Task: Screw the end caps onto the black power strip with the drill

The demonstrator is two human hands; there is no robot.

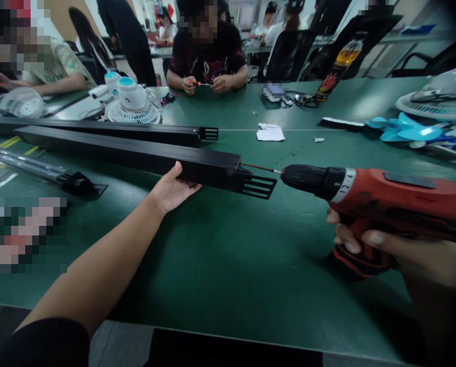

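Note:
My left hand [176, 188] grips a long black rectangular bar [144, 153] near its right end, thumb on the near side and fingers underneath. A flat slotted bracket [259, 187] sticks out of that end. My right hand [388, 247] is wrapped round the handle of a red and black cordless drill [400, 196]. The drill points left, and a thin rod [258, 167] runs from its chuck to the bar's end. Whether the rod goes inside the bar is hard to see. Behind lies a second black bar [167, 130] with a similar slotted end.
Fan parts stand at the back left, including a white fan base [132, 97]. Blue fan blades [407, 127] lie at the right, near a drink bottle [340, 69]. Crumpled paper [270, 132] rests mid-table. A clear-wrapped bar [40, 165] lies left. Across the table a person [208, 56] holds a screwdriver.

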